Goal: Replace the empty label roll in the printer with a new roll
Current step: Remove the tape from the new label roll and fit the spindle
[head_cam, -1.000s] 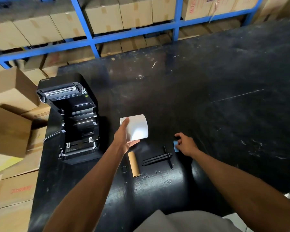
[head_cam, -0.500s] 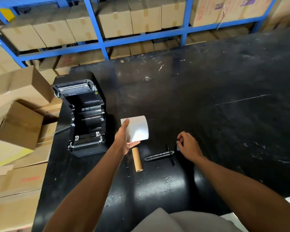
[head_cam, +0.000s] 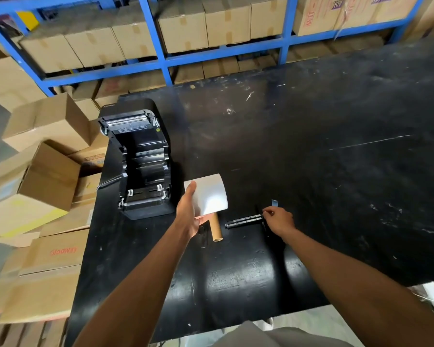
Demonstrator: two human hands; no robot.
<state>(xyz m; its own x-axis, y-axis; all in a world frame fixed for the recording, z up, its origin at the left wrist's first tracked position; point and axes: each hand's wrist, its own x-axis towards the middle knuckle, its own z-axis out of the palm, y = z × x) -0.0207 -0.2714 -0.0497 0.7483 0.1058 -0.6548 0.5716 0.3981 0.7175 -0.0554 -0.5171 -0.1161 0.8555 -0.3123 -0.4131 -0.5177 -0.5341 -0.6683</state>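
A black label printer (head_cam: 142,166) stands open at the table's left side, its roll bay bare. My left hand (head_cam: 189,211) holds a new white label roll (head_cam: 211,194) just right of the printer. Below the roll lies an empty brown cardboard core (head_cam: 216,227). A black spindle rod (head_cam: 244,220) lies to its right, and the fingertips of my right hand (head_cam: 278,220) pinch the flange at its right end. A small blue piece (head_cam: 274,202) sits just beyond those fingers.
The black table (head_cam: 311,146) stretches wide to the right. Stacked cardboard boxes (head_cam: 43,171) crowd the floor at the left. Blue shelving (head_cam: 166,56) with more boxes runs along the back. A small black ring-like part (head_cam: 203,234) lies by my left wrist.
My right hand left the blue piece on the table and moved left onto the spindle's right end. The left hand still holds the white roll in about the same place.
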